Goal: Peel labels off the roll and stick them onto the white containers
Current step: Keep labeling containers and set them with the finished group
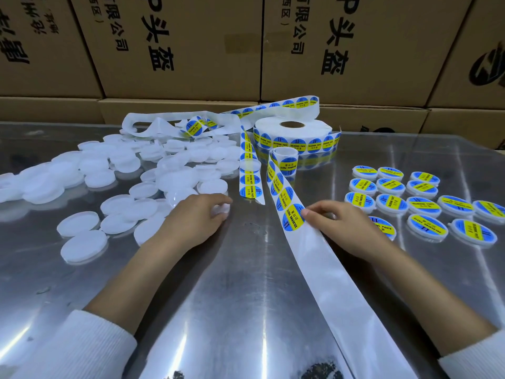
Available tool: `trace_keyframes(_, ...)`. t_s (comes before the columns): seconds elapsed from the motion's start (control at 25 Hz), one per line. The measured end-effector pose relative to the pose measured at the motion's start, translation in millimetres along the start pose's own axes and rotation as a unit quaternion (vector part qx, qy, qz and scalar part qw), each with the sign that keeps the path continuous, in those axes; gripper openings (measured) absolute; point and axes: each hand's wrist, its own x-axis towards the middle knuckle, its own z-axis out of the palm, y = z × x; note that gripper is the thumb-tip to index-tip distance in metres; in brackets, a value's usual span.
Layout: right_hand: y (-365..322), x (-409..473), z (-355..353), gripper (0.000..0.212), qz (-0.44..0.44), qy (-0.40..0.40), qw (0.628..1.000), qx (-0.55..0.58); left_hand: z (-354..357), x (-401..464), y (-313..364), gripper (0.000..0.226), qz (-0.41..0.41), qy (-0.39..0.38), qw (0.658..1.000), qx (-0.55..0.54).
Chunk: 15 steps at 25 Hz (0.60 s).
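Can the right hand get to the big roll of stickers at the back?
Probably yes. The right hand is pinching a sticker on the strip, and the roll stands straight ahead. Only the curled strip end lies between; easy to pass.

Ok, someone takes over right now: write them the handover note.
Left hand grips one blank white container.
Right hand pinches the edge of the lowest label on the strip; below it is bare backing.
Label roll stands at the back.
Done: labelled containers in rows on the right.
Left: the blank pile on the left.
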Motion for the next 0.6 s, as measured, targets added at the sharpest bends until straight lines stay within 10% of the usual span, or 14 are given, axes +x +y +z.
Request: trace_keyframes(0.6,-11,-1,-4,0.017,0.024,-0.048,0.979,0.196,9,-8,35,0.015,0.083,-0.007,0.97,-0.229)
